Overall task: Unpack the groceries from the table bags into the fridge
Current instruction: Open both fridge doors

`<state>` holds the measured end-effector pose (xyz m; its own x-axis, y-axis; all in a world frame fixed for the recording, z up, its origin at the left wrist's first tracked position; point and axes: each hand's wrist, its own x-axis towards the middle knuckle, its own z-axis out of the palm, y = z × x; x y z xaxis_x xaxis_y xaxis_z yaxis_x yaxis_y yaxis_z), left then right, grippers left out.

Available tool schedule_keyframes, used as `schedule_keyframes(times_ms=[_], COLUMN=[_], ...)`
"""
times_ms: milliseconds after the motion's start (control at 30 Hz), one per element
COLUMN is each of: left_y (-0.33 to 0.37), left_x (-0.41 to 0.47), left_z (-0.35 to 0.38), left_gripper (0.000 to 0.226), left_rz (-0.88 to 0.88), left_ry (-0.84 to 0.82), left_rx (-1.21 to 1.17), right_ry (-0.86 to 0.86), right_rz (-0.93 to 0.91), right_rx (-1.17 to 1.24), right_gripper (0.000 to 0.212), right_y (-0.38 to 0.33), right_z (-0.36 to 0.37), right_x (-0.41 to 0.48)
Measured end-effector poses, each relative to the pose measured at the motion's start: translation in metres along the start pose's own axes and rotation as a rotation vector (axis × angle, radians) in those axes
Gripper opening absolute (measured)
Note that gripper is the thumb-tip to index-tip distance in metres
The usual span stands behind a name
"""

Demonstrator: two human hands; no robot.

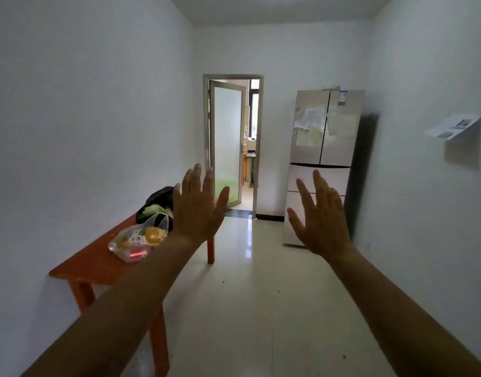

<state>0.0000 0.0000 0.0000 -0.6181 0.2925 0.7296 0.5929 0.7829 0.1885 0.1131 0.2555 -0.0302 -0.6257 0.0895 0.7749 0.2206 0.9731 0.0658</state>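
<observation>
The fridge [325, 159] stands at the right of the frame with all doors closed. The orange table [97, 261] runs along the left wall; its far end is hidden behind the left hand [197, 210]. Wide bare floor lies between them. Both hands, the right hand [322, 219] too, are raised, fingers spread, holding nothing. On the table, a clear bag [137, 239] shows something yellow; the dark bag [156, 204] behind it shows something green, hard to identify.
</observation>
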Motion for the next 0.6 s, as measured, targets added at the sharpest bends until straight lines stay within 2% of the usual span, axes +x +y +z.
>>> schedule_keyframes(times_ms=[33,200,300,433,600], left_y=[0.001,0.032,0.061,0.117,0.15], left_x=[0.002,0.024,0.052,0.112,0.189], left_z=[0.012,0.107,0.169,0.249,0.308], left_gripper=[0.075,0.08,0.084,0.08,0.081], left_rz=[-0.023,0.015,0.037,0.035,0.041], left_ry=[-0.046,-0.121,-0.164,-0.243,-0.214], left_rx=[-0.017,-0.042,-0.043,-0.065,-0.049], right_ry=[-0.055,-0.113,-0.1,-0.166,-0.222], right_rz=[0.014,0.062,0.095,0.184,0.202], right_rx=[-0.002,-0.066,-0.075,-0.061,-0.038], right_gripper=[0.075,0.074,0.074,0.075,0.074], right_y=[0.004,0.065,0.117,0.206,0.278], right_z=[0.01,0.071,0.107,0.162,0.208], right_x=[-0.001,-0.007,0.001,0.031,0.089])
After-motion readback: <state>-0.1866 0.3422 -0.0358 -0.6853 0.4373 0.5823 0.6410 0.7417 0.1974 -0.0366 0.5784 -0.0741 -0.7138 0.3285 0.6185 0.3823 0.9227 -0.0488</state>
